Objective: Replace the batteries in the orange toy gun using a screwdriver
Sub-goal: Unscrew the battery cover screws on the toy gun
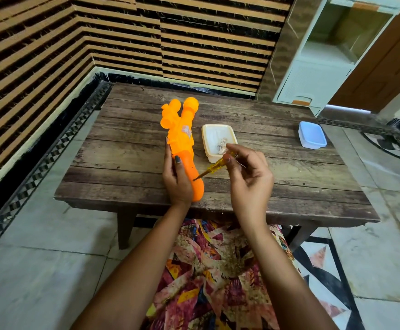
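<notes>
Orange toy gun (182,148) lies on the bench (277,186), gripped by the left hand (176,177); right hand (246,172) pinches the screwdriver (212,168), tip at the grip. Keep it square, press firmly.

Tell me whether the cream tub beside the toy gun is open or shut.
Open: the cream tub has no lid on it, and small metallic pieces show inside.

On the dark plank table (277,163), the left hand (176,179) grips the orange plastic toy gun (182,144); the right hand (249,172) pinches the yellow-handled screwdriver (212,168), tip touching the gun's grip at 8 o'clock.
</notes>
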